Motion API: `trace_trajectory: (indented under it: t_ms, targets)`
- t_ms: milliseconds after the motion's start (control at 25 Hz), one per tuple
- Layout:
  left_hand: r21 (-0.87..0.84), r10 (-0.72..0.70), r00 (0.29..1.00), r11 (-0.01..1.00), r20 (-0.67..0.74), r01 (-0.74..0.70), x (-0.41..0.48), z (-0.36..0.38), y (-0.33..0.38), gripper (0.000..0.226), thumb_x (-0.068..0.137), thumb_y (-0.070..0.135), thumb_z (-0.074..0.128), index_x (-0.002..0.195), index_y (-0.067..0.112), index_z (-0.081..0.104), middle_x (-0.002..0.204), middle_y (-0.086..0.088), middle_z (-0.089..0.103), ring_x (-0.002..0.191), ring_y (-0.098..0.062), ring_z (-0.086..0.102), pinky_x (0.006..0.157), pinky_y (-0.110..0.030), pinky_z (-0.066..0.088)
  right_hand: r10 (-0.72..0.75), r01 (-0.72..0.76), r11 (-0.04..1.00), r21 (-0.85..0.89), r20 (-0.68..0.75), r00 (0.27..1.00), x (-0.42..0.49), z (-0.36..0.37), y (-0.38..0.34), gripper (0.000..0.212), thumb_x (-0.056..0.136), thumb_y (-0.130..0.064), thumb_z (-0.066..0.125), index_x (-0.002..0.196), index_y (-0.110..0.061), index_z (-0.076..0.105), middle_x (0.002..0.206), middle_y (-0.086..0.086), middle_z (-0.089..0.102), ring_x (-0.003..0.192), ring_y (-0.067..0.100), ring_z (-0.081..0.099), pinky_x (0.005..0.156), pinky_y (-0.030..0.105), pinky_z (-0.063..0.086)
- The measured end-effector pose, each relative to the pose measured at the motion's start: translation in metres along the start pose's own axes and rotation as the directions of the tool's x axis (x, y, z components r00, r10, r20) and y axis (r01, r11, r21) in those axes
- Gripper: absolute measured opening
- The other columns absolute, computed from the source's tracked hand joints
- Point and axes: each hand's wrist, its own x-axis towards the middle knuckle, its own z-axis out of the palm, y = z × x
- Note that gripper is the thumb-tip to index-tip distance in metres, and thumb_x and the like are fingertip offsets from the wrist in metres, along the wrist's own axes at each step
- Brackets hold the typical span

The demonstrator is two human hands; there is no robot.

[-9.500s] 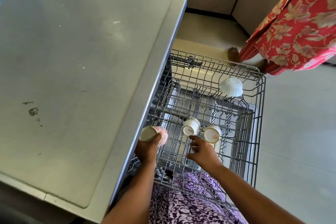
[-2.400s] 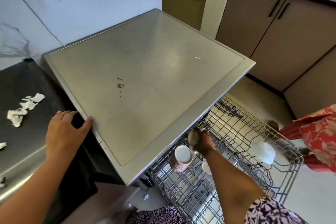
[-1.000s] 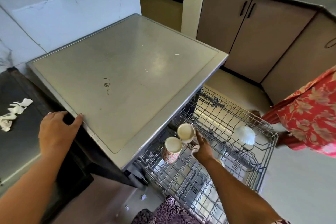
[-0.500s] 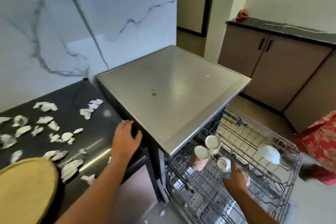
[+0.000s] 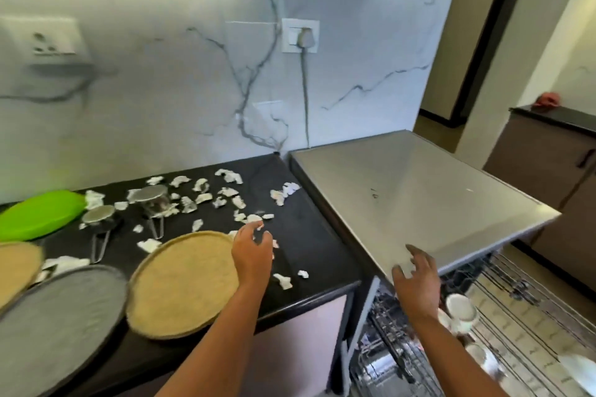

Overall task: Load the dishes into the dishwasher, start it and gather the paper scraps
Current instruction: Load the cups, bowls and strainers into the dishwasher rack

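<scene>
Several white paper scraps [image 5: 225,193] lie scattered on the black counter [image 5: 309,235]. A tan woven plate [image 5: 180,284] sits near the counter's front edge, with a grey plate [image 5: 54,322] to its left. My left hand [image 5: 251,251] hovers over the tan plate's right rim with loosely curled fingers, holding nothing. My right hand [image 5: 416,280] is spread open above the front corner of the steel dishwasher top [image 5: 419,196]. The pulled-out wire rack [image 5: 516,309] holds cups [image 5: 461,308] at lower right.
A green lid [image 5: 38,213] and two metal strainers [image 5: 151,200] stand at the counter's back left. Another tan plate [image 5: 16,264] shows at the left edge. A plugged socket [image 5: 300,35] sits on the marble wall. Brown cabinets [image 5: 548,155] stand at right.
The view swung left onto the counter. My left hand left the dishwasher's side and moved over the tan plate. My right hand rose out of the rack to the dishwasher's top corner.
</scene>
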Motion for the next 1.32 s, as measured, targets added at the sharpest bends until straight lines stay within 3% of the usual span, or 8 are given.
trace_trajectory:
  t_ms: [240, 360, 520, 720, 840, 1000, 1200, 1320]
  targets:
    - [-0.072, -0.212, 0.95, 0.977, -0.229, 0.2, 0.029, -0.111, -0.044, 0.025, 0.083, 0.01, 0.059, 0.107, 0.012, 0.066, 0.104, -0.013, 0.066, 0.097, -0.032, 0.06, 0.084, -0.04, 0.047, -0.192, 0.153, 0.959, 0.239, 0.152, 0.969, -0.043, 0.075, -0.106, 0.036, 0.077, -0.001, 0.068, 0.112, -0.005, 0.062, 0.112, 0.012, 0.058, 0.099, 0.028, 0.058, 0.09, 0.042, 0.049]
    - [-0.132, -0.294, 0.905, 0.955, -0.307, 0.265, 0.037, -0.152, -0.063, 0.023, 0.085, 0.012, 0.059, 0.106, 0.01, 0.066, 0.089, -0.006, 0.064, 0.083, -0.025, 0.059, 0.07, -0.033, 0.046, -0.294, 0.213, 0.93, 0.301, 0.257, 0.921, -0.064, 0.109, -0.139, 0.036, 0.077, -0.003, 0.069, 0.112, -0.007, 0.062, 0.109, 0.002, 0.056, 0.101, 0.022, 0.057, 0.089, 0.043, 0.05]
    - [-0.183, -0.364, 0.88, 0.929, -0.306, 0.321, 0.053, -0.175, -0.078, 0.021, 0.086, 0.011, 0.062, 0.106, 0.007, 0.063, 0.091, -0.003, 0.061, 0.085, -0.019, 0.056, 0.072, -0.029, 0.042, -0.392, 0.253, 0.897, 0.362, 0.387, 0.835, -0.076, 0.147, -0.172, 0.034, 0.076, -0.008, 0.072, 0.11, -0.008, 0.064, 0.106, -0.001, 0.058, 0.098, 0.017, 0.059, 0.086, 0.037, 0.051]
    - [-0.302, -0.458, 0.867, 0.87, -0.197, 0.391, 0.094, -0.179, -0.107, 0.024, 0.086, 0.009, 0.061, 0.11, 0.004, 0.062, 0.087, -0.004, 0.065, 0.08, -0.02, 0.062, 0.077, -0.036, 0.053, -0.459, 0.307, 0.883, 0.355, 0.521, 0.72, -0.067, 0.203, -0.203, 0.03, 0.075, -0.007, 0.069, 0.105, -0.006, 0.066, 0.102, 0.004, 0.064, 0.095, 0.013, 0.057, 0.089, 0.033, 0.049]
    - [-0.347, -0.49, 0.868, 0.83, -0.08, 0.437, 0.132, -0.179, -0.114, 0.035, 0.086, 0.01, 0.064, 0.119, 0.0, 0.056, 0.096, -0.009, 0.063, 0.083, -0.021, 0.061, 0.083, -0.04, 0.052, -0.442, 0.289, 0.896, 0.337, 0.617, 0.652, -0.054, 0.244, -0.227, 0.03, 0.081, -0.014, 0.068, 0.11, -0.009, 0.065, 0.106, 0.003, 0.064, 0.094, 0.008, 0.054, 0.088, 0.026, 0.047]
    - [-0.395, -0.552, 0.823, 0.733, 0.132, 0.554, 0.177, -0.181, -0.117, 0.045, 0.087, 0.036, 0.062, 0.122, 0.011, 0.05, 0.116, -0.01, 0.056, 0.103, -0.027, 0.054, 0.083, -0.037, 0.047, -0.361, 0.264, 0.93, 0.254, 0.765, 0.534, -0.046, 0.301, -0.257, 0.031, 0.085, -0.029, 0.065, 0.109, -0.009, 0.065, 0.103, 0.004, 0.066, 0.089, 0.012, 0.058, 0.079, 0.02, 0.043]
    - [-0.414, -0.578, 0.8, 0.697, 0.16, 0.586, 0.217, -0.172, -0.132, 0.059, 0.091, 0.051, 0.047, 0.137, 0.014, 0.041, 0.132, -0.015, 0.052, 0.129, -0.028, 0.042, 0.11, -0.037, 0.028, -0.191, 0.285, 0.955, 0.079, 0.899, 0.393, -0.037, 0.365, -0.282, 0.025, 0.092, -0.034, 0.054, 0.086, -0.014, 0.068, 0.08, 0.003, 0.064, 0.085, 0.021, 0.059, 0.076, 0.03, 0.046]
    - [-0.474, -0.57, 0.805, 0.671, 0.162, 0.57, 0.229, -0.162, -0.144, 0.052, 0.095, 0.046, 0.041, 0.136, 0.013, 0.041, 0.129, -0.008, 0.054, 0.122, -0.019, 0.047, 0.097, -0.026, 0.036, -0.089, 0.255, 0.967, -0.019, 0.909, 0.407, -0.035, 0.395, -0.296, 0.028, 0.088, -0.044, 0.056, 0.074, -0.023, 0.067, 0.08, -0.001, 0.067, 0.089, 0.022, 0.062, 0.084, 0.034, 0.047]
